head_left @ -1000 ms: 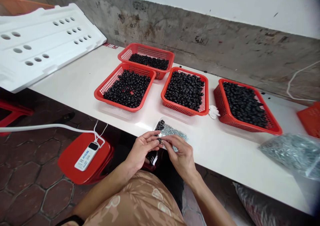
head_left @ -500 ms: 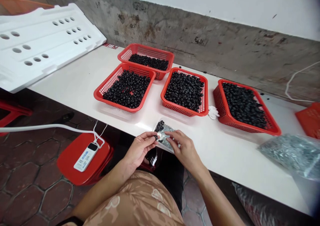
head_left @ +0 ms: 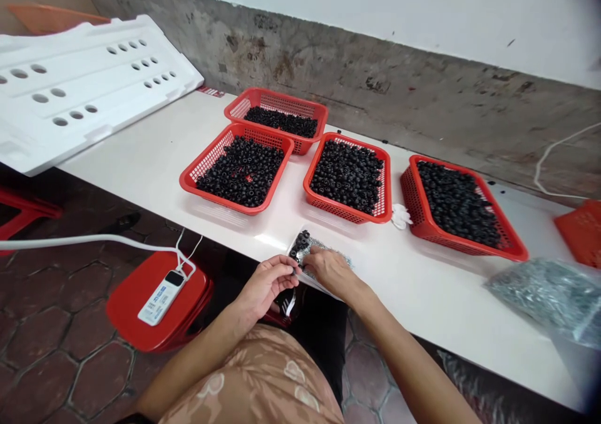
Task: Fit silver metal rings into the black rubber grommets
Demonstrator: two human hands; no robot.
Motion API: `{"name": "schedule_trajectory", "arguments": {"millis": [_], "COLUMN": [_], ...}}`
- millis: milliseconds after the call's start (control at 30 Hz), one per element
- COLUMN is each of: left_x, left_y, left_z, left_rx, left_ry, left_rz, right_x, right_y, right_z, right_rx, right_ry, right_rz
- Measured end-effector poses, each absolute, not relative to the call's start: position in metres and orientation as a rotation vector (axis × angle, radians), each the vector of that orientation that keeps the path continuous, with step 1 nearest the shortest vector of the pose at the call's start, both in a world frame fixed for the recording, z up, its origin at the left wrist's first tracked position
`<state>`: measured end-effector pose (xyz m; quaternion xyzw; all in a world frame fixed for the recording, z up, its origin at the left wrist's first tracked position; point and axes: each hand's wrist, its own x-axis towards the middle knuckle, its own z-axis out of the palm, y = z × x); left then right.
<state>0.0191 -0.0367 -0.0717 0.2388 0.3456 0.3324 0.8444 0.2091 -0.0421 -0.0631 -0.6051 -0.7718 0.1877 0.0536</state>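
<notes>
My left hand [head_left: 268,284] is at the table's front edge, thumb and fingers pinched on a small dark piece. Beside it, my right hand [head_left: 330,270] reaches into a shallow tray [head_left: 290,248], fingertips together and pointing down; what they hold, if anything, is hidden. Small silvery metal parts [head_left: 334,253] lie in the tray, with several black ring-like pieces [head_left: 301,241] at its left end. Behind the tray stand red baskets [head_left: 350,215] filled with similar black pieces.
A white foam panel [head_left: 94,114] leans at the left. On the right lie a clear bag [head_left: 547,295] of metal parts and a red container [head_left: 581,231]. A power strip [head_left: 162,297] sits on a red stool [head_left: 129,299], with a white cable [head_left: 94,241] running left.
My right hand has moved left and down into the tray, its fingers now closer together. My left hand remains near the tray's left end, with its fingers slightly shifted.
</notes>
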Motion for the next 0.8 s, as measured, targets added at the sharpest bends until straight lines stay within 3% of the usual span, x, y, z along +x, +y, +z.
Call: {"name": "schedule_trajectory", "arguments": {"millis": [267,533,800], "left_x": [0.022,0.027,0.021], "left_y": [-0.039,-0.045,-0.044], "left_z": [-0.074,-0.066,-0.065], "left_rx": [0.543,0.547,0.675], "left_ry": [0.751,0.768,0.764], "left_rz": [0.648,0.677,0.640], "right_x": [0.218,0.199,0.197], "right_y": [-0.060,-0.083,-0.081], "right_z": [-0.053,-0.055,-0.031], "right_rx": [-1.467,-1.285,-1.369], "right_ry": [-1.862,-1.914,-2.035], "right_rz": [0.617,0.127,0.430]}}
